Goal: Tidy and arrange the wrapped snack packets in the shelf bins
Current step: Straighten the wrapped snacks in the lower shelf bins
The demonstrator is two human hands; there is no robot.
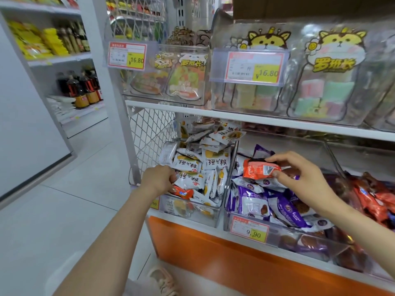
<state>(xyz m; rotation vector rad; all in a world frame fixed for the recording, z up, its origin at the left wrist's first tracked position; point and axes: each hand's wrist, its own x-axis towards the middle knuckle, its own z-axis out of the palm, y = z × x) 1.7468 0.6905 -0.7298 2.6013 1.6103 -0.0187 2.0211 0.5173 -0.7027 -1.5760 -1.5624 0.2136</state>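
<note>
My right hand (299, 176) pinches an orange snack packet (259, 168) above the clear middle bin (252, 228), which holds purple and white packets (282, 207). My left hand (159, 178) reaches into the left clear bin (192, 212), its fingers curled among white packets (190, 165). Another orange packet (183, 193) lies just under that hand, among the white ones; whether the fingers hold it is hidden. Further right, a pile of orange packets (372, 201) fills the bin beside the purple one.
Above, a white shelf (256, 119) carries clear tubs of sweets (320, 82) with price tags. A wire mesh panel (149, 133) closes the left end. An orange base panel (224, 259) runs below the bins. Tiled floor and my shoe (164, 280) lie at lower left.
</note>
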